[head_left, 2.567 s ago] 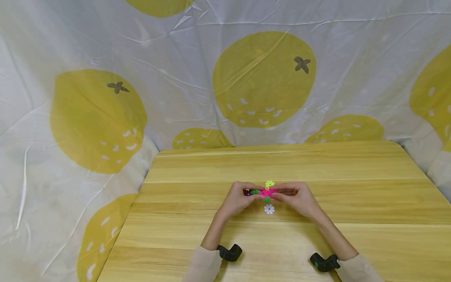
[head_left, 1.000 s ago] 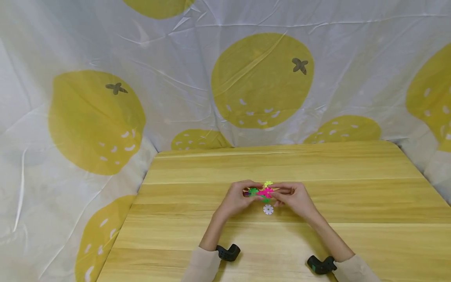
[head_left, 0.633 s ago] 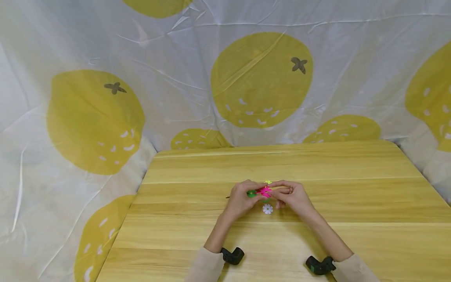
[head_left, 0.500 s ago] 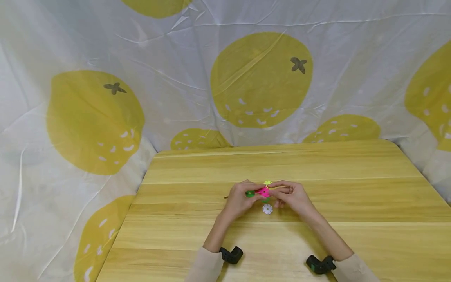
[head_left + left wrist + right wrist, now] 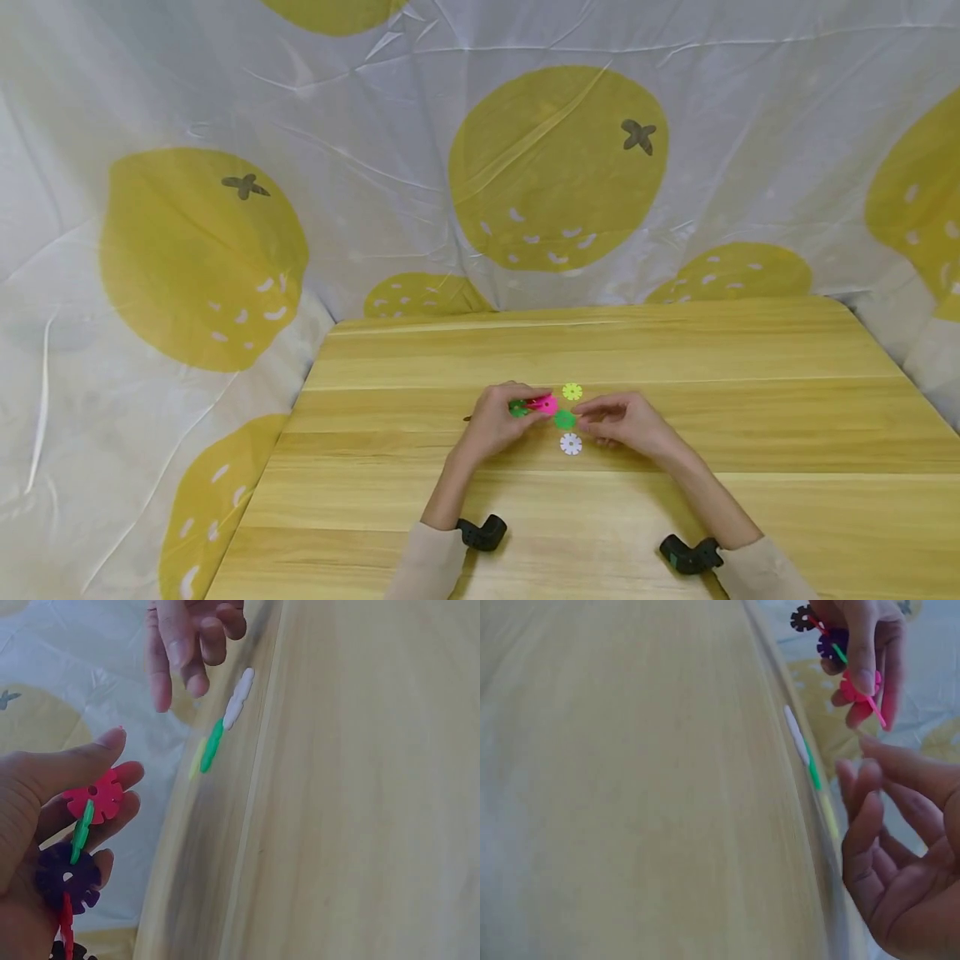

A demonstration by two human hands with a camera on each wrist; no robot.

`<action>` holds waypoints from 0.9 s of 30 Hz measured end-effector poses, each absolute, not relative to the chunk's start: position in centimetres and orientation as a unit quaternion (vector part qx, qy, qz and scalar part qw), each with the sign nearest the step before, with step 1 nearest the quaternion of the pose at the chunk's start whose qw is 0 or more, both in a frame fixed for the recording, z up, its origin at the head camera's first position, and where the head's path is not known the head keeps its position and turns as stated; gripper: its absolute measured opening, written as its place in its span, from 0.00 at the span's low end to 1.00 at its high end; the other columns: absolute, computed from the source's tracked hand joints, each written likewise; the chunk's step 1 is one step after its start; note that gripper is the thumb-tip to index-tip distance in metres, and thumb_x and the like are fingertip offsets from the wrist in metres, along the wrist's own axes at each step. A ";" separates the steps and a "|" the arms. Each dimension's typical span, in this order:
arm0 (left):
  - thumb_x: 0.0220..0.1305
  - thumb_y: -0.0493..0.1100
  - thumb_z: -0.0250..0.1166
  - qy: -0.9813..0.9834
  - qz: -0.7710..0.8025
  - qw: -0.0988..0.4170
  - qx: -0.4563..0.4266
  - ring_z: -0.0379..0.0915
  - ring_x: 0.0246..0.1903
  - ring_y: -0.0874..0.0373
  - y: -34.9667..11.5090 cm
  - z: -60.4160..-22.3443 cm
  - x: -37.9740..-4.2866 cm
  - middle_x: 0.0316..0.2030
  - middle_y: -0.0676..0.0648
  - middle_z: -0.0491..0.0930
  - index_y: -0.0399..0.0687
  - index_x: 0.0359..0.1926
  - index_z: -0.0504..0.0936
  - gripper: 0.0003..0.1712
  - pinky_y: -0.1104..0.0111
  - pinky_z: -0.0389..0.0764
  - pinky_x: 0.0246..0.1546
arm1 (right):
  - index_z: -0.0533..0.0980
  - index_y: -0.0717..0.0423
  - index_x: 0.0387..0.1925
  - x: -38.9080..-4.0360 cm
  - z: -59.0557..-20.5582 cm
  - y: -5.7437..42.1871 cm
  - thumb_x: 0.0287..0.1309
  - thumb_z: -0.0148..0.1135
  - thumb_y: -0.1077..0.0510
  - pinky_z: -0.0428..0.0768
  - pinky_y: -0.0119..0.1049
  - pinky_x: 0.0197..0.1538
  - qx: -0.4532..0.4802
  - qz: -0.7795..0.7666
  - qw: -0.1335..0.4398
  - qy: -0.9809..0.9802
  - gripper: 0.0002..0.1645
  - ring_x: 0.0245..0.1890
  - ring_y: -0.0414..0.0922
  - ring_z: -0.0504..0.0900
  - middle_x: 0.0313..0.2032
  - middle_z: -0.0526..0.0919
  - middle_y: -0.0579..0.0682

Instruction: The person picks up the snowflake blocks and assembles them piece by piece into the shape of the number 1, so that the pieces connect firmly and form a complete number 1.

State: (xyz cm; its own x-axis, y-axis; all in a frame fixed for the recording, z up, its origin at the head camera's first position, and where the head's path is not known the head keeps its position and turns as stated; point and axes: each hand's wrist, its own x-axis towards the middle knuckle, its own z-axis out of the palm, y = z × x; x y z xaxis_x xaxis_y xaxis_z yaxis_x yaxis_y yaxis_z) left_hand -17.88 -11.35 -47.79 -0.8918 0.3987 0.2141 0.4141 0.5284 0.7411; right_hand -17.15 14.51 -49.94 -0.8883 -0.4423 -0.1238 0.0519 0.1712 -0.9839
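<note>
Left hand (image 5: 498, 421) — arm reaching in from the near side, wrist bent inward, fingers along the far side, thumb on the near side, both pointing toward the desk's right edge. Grip closed around a chain of notched discs (image 5: 82, 834), pinching a pink disc (image 5: 103, 802) at the tips. Rest of the chain runs back through the palm: green disc (image 5: 79, 844), purple disc (image 5: 51, 874), red disc (image 5: 67, 930), black disc (image 5: 60, 952) at the tail. A second pink piece (image 5: 876, 711), edge-on, sticks out past the fingertips in the right wrist view.

Right hand (image 5: 626, 423) — mirrors the left, fingers pointing toward the desk's left edge, loosely bent. Grip slack, holding nothing; gap to the discs below shows in both wrist views.

On the desk (image 5: 750, 425), roughly midway between left and right edges and short of the far edge: three loose discs lying flat in a row. Yellow disc (image 5: 572, 391) nearest the far edge, loose green disc (image 5: 565, 420) in the middle by the right fingertips, white disc (image 5: 564, 444) toward the person.

Pale sleeves (image 5: 431, 562), black camera on each wrist; small green mark on the right camera (image 5: 686, 556), too small to read. Lemon-print cloth (image 5: 375, 167) behind the far edge.
</note>
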 end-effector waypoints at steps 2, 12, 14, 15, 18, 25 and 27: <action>0.60 0.40 0.77 -0.875 -0.424 0.008 -0.234 0.85 0.46 0.57 -11.4 -47.8 -17.9 0.47 0.48 0.91 0.46 0.53 0.90 0.19 0.68 0.84 0.49 | 0.81 0.70 0.55 -17.1 -50.1 14.6 0.63 0.71 0.64 0.81 0.32 0.30 -0.146 -0.616 0.206 0.746 0.21 0.26 0.38 0.82 0.42 0.89 0.67; 0.61 0.40 0.76 -0.881 -0.416 -0.018 -0.226 0.86 0.49 0.56 -11.5 -47.9 -17.7 0.48 0.48 0.90 0.48 0.52 0.90 0.17 0.66 0.84 0.53 | 0.88 0.63 0.44 -16.9 -50.7 13.9 0.54 0.78 0.62 0.74 0.26 0.25 -0.201 -0.541 0.157 0.802 0.14 0.20 0.34 0.75 0.27 0.87 0.55; 0.61 0.40 0.76 -0.880 -0.417 -0.022 -0.226 0.86 0.49 0.56 -11.6 -48.0 -17.7 0.47 0.48 0.90 0.48 0.52 0.90 0.17 0.66 0.84 0.53 | 0.89 0.60 0.42 -16.8 -50.7 13.6 0.52 0.80 0.61 0.73 0.26 0.26 -0.209 -0.517 0.145 0.818 0.14 0.21 0.34 0.74 0.24 0.85 0.51; 0.61 0.40 0.76 -0.880 -0.418 -0.024 -0.225 0.86 0.49 0.56 -11.6 -48.0 -17.7 0.47 0.48 0.90 0.48 0.52 0.90 0.17 0.65 0.84 0.53 | 0.89 0.59 0.41 -16.7 -50.7 13.5 0.52 0.80 0.61 0.73 0.27 0.26 -0.209 -0.510 0.141 0.822 0.13 0.21 0.34 0.74 0.23 0.84 0.49; 0.61 0.40 0.76 -0.879 -0.419 -0.029 -0.224 0.86 0.50 0.56 -11.6 -48.1 -17.7 0.48 0.48 0.90 0.47 0.53 0.90 0.18 0.65 0.84 0.54 | 0.89 0.58 0.40 -16.7 -50.8 13.4 0.51 0.80 0.61 0.72 0.26 0.26 -0.204 -0.497 0.140 0.831 0.13 0.20 0.34 0.72 0.23 0.82 0.46; 0.62 0.41 0.76 -0.881 -0.411 -0.034 -0.232 0.86 0.51 0.56 -11.5 -48.0 -17.7 0.48 0.48 0.90 0.46 0.53 0.90 0.18 0.65 0.84 0.55 | 0.88 0.59 0.39 -16.7 -50.5 13.6 0.51 0.80 0.62 0.73 0.27 0.27 -0.201 -0.494 0.143 0.834 0.12 0.21 0.35 0.73 0.24 0.81 0.48; 0.62 0.40 0.76 -0.881 -0.411 -0.035 -0.234 0.86 0.51 0.56 -11.5 -48.0 -17.7 0.48 0.48 0.90 0.46 0.53 0.90 0.18 0.65 0.84 0.55 | 0.86 0.59 0.38 -16.7 -50.5 13.6 0.50 0.81 0.62 0.74 0.27 0.28 -0.199 -0.496 0.140 0.834 0.13 0.23 0.36 0.74 0.27 0.82 0.50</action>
